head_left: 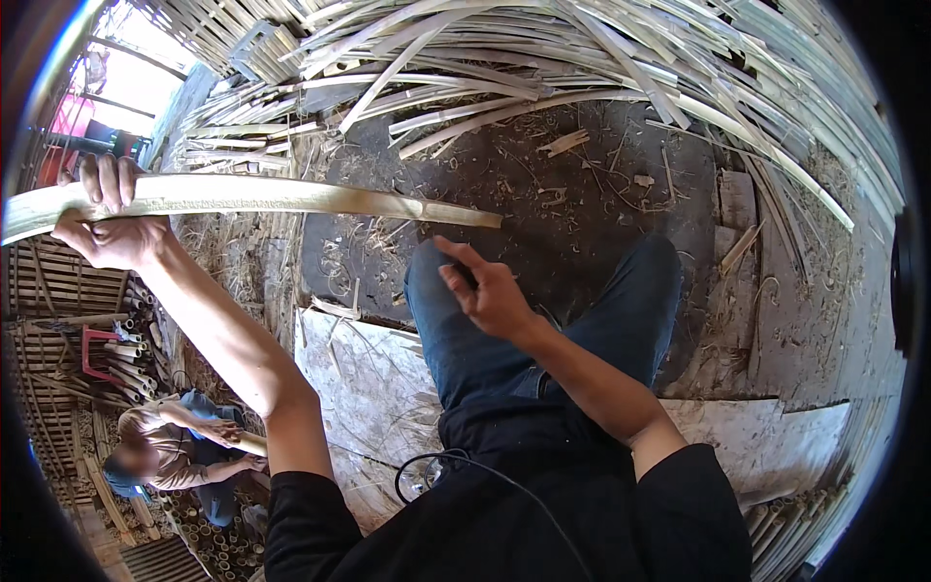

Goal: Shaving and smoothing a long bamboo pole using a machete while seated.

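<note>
My left hand (pixel 109 215) is wrapped round a long, pale split bamboo strip (pixel 291 196) at the far left. The strip stretches to the right at a slight slant, and its tapered right end hangs over the dark ground in front of my knees. Apart from the strip, my right hand (pixel 482 291) hovers over my lap, just below that end. Its index finger points out and the others are partly bent, with nothing visible in them.
Many split bamboo strips (pixel 543 73) are heaped along the far side. Shavings and offcuts (pixel 564 144) litter the dark ground mat (pixel 621 209). At the lower left, another person (pixel 179 446) sits holding a bamboo piece, near stacked bamboo tubes (pixel 126 364). A black cable (pixel 504 485) crosses my shirt.
</note>
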Motion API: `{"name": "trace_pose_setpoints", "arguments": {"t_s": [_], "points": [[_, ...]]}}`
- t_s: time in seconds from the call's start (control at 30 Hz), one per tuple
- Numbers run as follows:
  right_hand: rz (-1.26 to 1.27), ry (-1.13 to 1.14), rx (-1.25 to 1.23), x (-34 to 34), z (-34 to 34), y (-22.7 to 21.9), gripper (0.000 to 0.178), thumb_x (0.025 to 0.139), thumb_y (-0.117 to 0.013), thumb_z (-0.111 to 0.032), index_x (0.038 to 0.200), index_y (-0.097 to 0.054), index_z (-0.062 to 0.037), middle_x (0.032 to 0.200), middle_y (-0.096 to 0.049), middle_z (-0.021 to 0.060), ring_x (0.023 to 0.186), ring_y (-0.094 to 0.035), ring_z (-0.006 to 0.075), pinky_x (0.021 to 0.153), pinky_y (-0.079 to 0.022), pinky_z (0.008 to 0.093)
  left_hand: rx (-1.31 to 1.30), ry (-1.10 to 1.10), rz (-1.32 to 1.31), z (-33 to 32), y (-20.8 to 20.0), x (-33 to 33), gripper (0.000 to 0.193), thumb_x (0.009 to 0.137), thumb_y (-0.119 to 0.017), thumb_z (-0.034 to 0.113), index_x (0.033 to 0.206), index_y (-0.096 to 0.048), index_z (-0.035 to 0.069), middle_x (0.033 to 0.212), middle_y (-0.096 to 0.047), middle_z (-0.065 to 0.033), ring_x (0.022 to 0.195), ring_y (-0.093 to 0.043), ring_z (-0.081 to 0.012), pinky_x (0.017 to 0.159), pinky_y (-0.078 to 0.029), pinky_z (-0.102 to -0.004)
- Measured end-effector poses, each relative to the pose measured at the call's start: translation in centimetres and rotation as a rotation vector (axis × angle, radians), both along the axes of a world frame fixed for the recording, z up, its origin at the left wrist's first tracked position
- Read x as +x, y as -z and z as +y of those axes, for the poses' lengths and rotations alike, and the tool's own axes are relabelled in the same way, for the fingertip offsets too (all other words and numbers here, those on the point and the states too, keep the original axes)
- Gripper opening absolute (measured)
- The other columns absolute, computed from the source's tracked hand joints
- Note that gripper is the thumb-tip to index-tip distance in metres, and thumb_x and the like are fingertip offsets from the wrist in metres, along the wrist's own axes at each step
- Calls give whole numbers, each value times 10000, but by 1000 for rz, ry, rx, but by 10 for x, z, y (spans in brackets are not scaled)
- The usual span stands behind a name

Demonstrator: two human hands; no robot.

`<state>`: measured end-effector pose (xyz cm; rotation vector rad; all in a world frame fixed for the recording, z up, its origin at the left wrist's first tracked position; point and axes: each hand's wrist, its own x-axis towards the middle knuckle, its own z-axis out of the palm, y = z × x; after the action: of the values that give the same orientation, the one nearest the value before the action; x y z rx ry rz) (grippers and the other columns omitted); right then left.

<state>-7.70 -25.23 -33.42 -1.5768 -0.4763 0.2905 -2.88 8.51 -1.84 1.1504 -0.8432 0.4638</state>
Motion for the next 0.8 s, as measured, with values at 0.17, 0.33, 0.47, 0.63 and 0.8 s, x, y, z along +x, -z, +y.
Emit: {"name": "trace_pose_setpoints", "arguments": {"t_s": [0.17, 0.33, 0.47, 0.63, 0.8], "points": [[152, 168, -360, 30, -34, 133, 407, 990, -599, -285, 1368, -564, -137, 1170, -694, 192, 1047, -668, 415, 895, -547, 455, -37, -26, 22, 14, 4, 1, 535, 1004, -474, 587, 1009, -520, 53, 739, -389, -22, 581, -342, -124, 505, -339, -244], [158, 195, -289, 2, -16, 118, 385, 995, -588, -304, 1327, -602, -110, 1182, -670, 248, 1098, -648, 418, 907, -541, 439, -216, -1140, -5, -34, 5, 13, 388, 1042, -391, 435, 914, -480, 80, 667, -434, -5, 524, -384, -99, 437, -298, -241], [-129, 198, 104, -18, 19, 16, 421, 981, -618, -185, 1391, -549, -116, 985, -674, 253, 858, -694, 411, 721, -542, 403, -276, -1570, 11, -46, -3, 32, 367, 1039, -441, 334, 985, -568, -6, 805, -543, -78, 639, -463, -146, 563, -370, -342], [-60, -16, 137, -22, 32, -18, 467, 958, -665, -121, 1404, -533, -93, 1190, -671, 227, 1069, -683, 389, 868, -543, 368, -405, -1629, -38, -91, -9, 49, 384, 945, -635, 243, 1141, -590, -85, 1103, -582, -232, 964, -564, -276, 791, -447, -492], [27, 370, -217, 10, 20, 125, 381, 996, -606, -238, 1346, -582, -90, 1209, -663, 231, 1110, -650, 400, 893, -543, 427, -427, -1854, 91, -93, -3, 52, 534, 913, -715, 313, 1211, -545, -95, 1169, -567, -349, 1128, -585, -420, 960, -508, -566]]}}
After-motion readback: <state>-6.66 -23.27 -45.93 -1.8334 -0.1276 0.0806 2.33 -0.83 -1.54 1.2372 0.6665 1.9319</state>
